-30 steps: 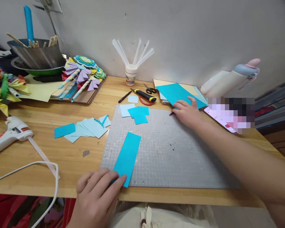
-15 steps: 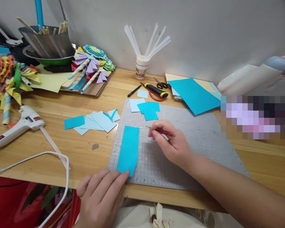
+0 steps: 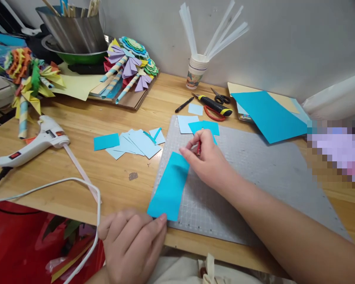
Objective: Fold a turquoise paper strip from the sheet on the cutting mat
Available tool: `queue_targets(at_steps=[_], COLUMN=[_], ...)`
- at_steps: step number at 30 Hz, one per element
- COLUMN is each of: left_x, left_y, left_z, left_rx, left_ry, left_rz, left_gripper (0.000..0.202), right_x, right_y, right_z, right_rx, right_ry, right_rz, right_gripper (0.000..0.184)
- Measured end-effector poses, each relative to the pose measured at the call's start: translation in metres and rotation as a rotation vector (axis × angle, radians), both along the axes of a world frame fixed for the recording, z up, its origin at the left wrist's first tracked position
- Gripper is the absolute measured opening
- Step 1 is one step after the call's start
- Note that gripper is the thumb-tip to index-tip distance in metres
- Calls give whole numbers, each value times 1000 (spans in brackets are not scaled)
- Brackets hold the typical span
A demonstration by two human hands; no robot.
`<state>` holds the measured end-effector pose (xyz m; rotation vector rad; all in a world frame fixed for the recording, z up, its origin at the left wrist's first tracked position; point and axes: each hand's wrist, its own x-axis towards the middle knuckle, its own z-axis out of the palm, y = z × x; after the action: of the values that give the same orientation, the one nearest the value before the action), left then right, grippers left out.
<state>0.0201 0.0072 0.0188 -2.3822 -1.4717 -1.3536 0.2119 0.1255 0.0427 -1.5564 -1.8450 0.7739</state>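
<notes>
A bright blue paper strip (image 3: 169, 189) lies lengthwise on the left part of the grey cutting mat (image 3: 248, 185). Its near end is pinched by my left hand (image 3: 133, 238), thumb on top and the other fingers curled at the mat's front edge. In my right hand (image 3: 208, 159) is a red pencil (image 3: 198, 148), tucked between closed fingers and pointing away. The thumb and fingertips of that hand are at the strip's far right corner; whether they grip it, I cannot tell. Beyond, small blue paper pieces (image 3: 211, 127) are partly covered by the right hand.
Light blue cards (image 3: 140, 142) lie left of the mat. Behind it are a black pen (image 3: 184, 104), a cutter (image 3: 214, 105), scissors (image 3: 220, 96) and a paper cup (image 3: 196, 75). A glue gun (image 3: 41, 144) trails its cord on the left. A blue sheet (image 3: 269, 114) tops a stack.
My right hand has moved to the strip's far end, and the pencil has turned to point away. The strip has tilted to the right. The view has shifted left.
</notes>
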Motion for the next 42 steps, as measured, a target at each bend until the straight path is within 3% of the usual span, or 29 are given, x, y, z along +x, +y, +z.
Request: queue_targets(at_steps=[2,4,6,8,11,14,18,23,28,34,42], left_x=[0,0,-1,-1,-3,-7,-13,-11,-10,-16,-18], left_y=[2,4,4,4,2,-4,-21,-44,-45,-40,-42], left_z=[1,2,1,0,-4,-10,-26,-43,-43,-43,-47], left_rx=[7,2,2,22,37,-13,-59,-123,-162,-144,-131], left_ry=[-41,-62,-33,31,109,143,166,217,188,209,189], left_rz=[17,25,2,-48,-102,-67,48,292,223,187,197], left_gripper=[20,22,19,15,13,15,19,21,25,27,32], right_x=[1,1,-1,-5,-9,-8,-8,-11,-12,-7,-6], right_y=[-10,-22,-32,-35,-31,-26,-25,-29,-31,-28,-28], right_z=[9,14,12,6,-6,-13,-15,-15,-15,-11,-11], right_rx=[-63,-242,-442,-511,-386,-249,-176,-98,-54,19,-3], right_ry=[24,94,227,333,347,320,352,382,361,147,185], right_rz=[-63,-50,-8,-9,-46,-28,-5,-36,-55,-4,19], right_gripper=[30,32,34,34,34,32,31,33,35,31,30])
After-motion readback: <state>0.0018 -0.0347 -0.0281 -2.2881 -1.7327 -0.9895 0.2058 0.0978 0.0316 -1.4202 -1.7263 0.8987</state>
